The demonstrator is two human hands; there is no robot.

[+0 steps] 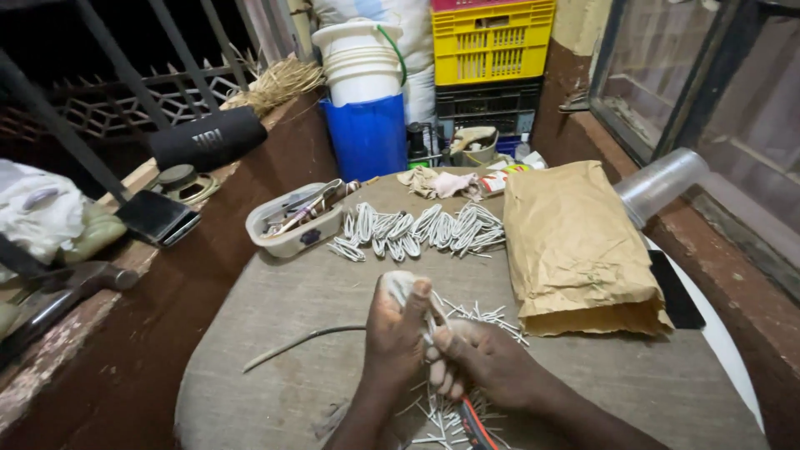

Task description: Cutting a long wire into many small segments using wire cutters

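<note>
Both hands meet near the brown paper bag (579,250) — left hand (398,329) clenched around a pale wire bundle (400,286), right hand (483,362) pinching its lower end. Beyond them, left of the bag, a row of finished coils (417,229) lies ready, while many short cut pieces (479,317) sit loose by the hands — plenty left, I judge.

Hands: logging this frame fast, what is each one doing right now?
Left hand: closed around a whitish bundle.
Right hand: closed, fingers pinching the same bundle from below; an orange-handled tool lies beneath it.
</note>
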